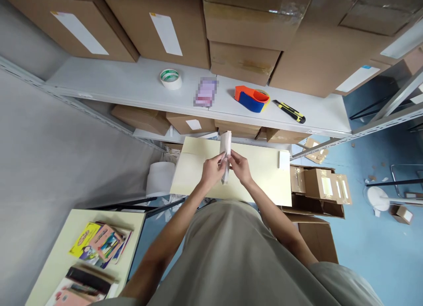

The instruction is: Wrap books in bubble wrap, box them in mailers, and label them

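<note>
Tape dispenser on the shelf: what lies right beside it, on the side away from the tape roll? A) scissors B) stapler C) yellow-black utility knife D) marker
C: a yellow-black utility knife lies on the white shelf just past the orange-and-blue tape dispenser, opposite the tape roll.

Both hands meet over the middle of the desk (264, 174), left hand (211, 170) and right hand (240, 167) on either side of a wrapped packet (226, 158) held upright between them. Small block (283, 160) near the desk's right edge. Foam roll (160, 178) just left of the desk. Shelf (132, 83) behind the desk: tape roll (171, 78) at left, tape dispenser (251, 99) further right, utility knife (289, 111) just right of that. Cartons (241, 28) stacked behind them. Open box (319, 187) right of the desk, on the floor. Second desk (59, 253) at lower left carries booklets (99, 244).
</note>
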`<state>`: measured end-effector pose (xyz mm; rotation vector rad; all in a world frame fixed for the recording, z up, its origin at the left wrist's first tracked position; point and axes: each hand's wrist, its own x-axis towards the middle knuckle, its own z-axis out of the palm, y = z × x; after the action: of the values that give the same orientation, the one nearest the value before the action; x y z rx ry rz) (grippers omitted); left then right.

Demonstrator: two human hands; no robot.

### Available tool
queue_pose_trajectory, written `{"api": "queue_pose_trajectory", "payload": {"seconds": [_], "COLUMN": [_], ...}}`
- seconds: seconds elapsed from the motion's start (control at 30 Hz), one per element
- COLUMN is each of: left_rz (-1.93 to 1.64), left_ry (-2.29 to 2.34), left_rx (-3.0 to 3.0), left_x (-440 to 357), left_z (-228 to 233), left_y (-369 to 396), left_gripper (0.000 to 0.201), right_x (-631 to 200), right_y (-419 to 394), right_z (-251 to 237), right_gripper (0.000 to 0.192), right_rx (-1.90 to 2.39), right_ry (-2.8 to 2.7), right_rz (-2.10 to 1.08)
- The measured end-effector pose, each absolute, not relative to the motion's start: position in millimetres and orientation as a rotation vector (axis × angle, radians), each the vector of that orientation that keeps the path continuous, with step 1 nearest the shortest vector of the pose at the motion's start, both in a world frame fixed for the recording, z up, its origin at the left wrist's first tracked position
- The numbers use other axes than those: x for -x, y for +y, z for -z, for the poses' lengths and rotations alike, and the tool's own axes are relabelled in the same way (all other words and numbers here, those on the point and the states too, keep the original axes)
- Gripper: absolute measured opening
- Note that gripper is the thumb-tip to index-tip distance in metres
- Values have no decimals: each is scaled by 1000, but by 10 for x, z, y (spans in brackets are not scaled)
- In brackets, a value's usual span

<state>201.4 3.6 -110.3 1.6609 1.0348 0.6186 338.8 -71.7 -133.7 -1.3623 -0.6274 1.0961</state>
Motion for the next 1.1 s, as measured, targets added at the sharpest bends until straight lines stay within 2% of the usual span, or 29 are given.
{"api": "queue_pose_trajectory", "payload": {"seconds": [0.3, 0.47, 0.6, 0.73, 0.77, 0.83, 0.87, 0.93, 1.1], "left_rz": [-660, -618, -565, -582, -645, -789, -812, -717, -491], "left_ry": [1038, 923, 807, 811, 855, 992, 1050, 1059, 961], "left_rx": [-1724, -1630, -1614, -1541, -1521, -1443, -1370, -1190, -970], "left_x": [-2010, -2052, -2065, -1968, -1926, -1839, -1801, -1748, -1775], "left_z": [910, 770, 742, 852, 901, 1016, 1076, 1180, 1292], "left_y": [-4, -96, -190, -7, 91, 309, 409, 553, 590], "left_gripper": [18, 28, 25, 21, 26, 51, 66, 86, 88], "right_x": [-3327, -3348, -3464, -3670, -3725, -3821, -3858, -3908, -3941], "right_y": [-667, -655, -662, -714, -735, -783, -807, -844, -863], "right_z": [1371, 1256, 1211, 1272, 1290, 1314, 1319, 1319, 1321], "right_gripper": [76, 69, 65, 70, 71, 72, 72, 71, 73], "right_rx": [1397, 1402, 1466, 1473, 1449, 1373, 1333, 1271, 1202], "right_ry": [-606, -641, -637, -602, -578, -515, -482, -428, -363], "right_rz": [-1111, -1073, -995, -987, -1018, -1103, -1149, -1242, -1342]}}
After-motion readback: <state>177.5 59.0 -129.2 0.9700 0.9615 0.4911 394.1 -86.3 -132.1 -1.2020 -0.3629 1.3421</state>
